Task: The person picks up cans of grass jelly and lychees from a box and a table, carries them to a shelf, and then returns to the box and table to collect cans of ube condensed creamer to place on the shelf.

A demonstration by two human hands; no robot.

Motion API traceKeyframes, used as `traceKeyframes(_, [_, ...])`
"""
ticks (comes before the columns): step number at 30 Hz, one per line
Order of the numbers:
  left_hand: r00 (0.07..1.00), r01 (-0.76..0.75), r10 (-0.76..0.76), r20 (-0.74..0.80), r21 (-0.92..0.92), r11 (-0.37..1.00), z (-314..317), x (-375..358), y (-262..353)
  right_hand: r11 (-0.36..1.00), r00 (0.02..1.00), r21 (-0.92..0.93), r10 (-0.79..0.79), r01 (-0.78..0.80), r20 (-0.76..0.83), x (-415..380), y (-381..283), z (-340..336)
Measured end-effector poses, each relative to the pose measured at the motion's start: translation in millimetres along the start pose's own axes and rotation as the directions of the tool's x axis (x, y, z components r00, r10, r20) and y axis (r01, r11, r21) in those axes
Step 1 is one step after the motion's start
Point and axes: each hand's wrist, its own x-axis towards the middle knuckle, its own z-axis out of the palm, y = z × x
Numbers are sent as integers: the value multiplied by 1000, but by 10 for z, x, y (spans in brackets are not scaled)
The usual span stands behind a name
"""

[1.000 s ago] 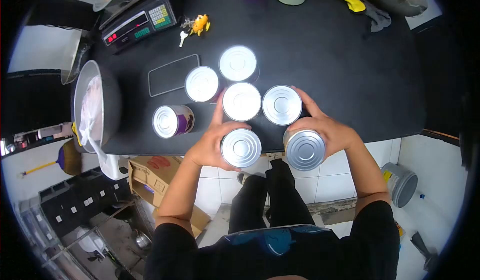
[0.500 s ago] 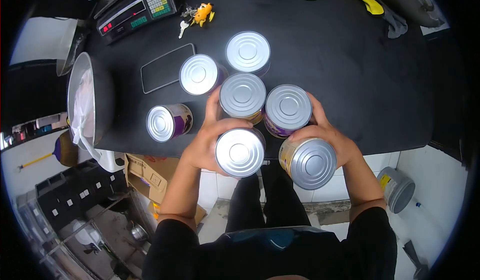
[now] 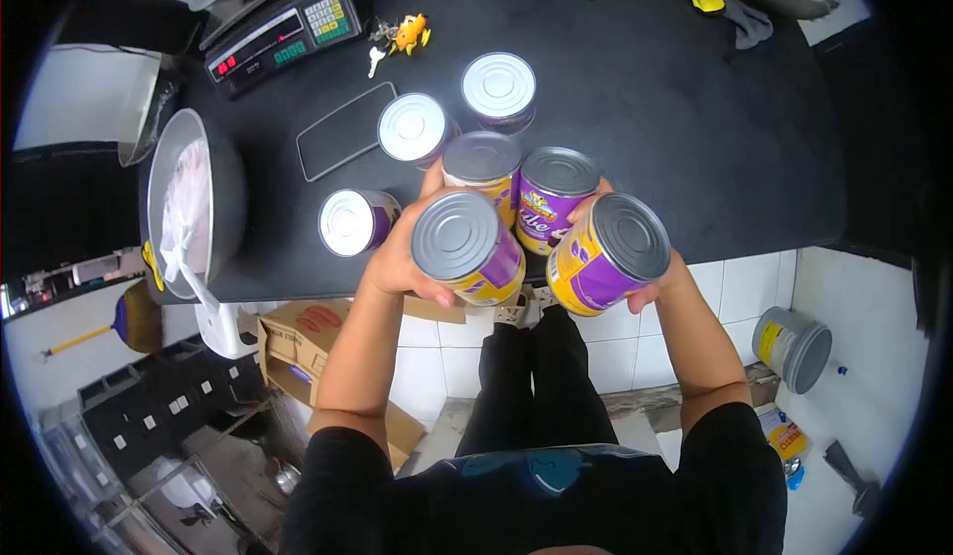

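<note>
My left hand [image 3: 393, 255] is closed around a tin can [image 3: 469, 247] with a purple and yellow label, tilted so its side shows. Its fingers reach up beside another can [image 3: 481, 163] just behind. In the same way my right hand [image 3: 672, 285] grips a matching can [image 3: 611, 255], leaning the opposite way, its thumb low on the label. Fingertips of that hand show at the edge of a purple-labelled can [image 3: 556, 198] behind it. These cans stand close together near the table's front edge, their lids facing up. Parts of my fingers are hidden behind the cans.
Other cans stand at the back [image 3: 498, 88], left of centre [image 3: 412, 128] and farther left [image 3: 349, 223]. A thin-framed dark rectangle [image 3: 342, 133], keys with an orange toy [image 3: 407, 34], a scale [image 3: 288, 34] and a bowl [image 3: 228, 198] holding a white bag share the black table [image 3: 715, 158].
The two front cans have tipped, and their labels now show more. Both hands have shifted slightly upward in view with them, and my right thumb now sits lower on its can.
</note>
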Motion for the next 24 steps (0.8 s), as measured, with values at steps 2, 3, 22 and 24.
traceKeyframes(2, [999, 38, -37, 12, -142, 989, 42, -99, 22, 999, 1000, 39, 8, -8, -11, -86, 12, 116])
traceKeyframes(3, [998, 68, -65, 21, -220, 973, 99, -158, 38, 998, 1000, 64, -7, 9, -27, -163, 17, 190])
traceKeyframes(22, [653, 551, 45, 756, -515, 656, 3782, 1106, 405, 699, 621, 197, -425, 688, -659, -3946, -1895, 1184])
traceKeyframes(24, [532, 666, 14, 847, -428, 612, 4425, 1432, 404, 616, 550, 142, -547, 775, -632, -4405, -2107, 1073])
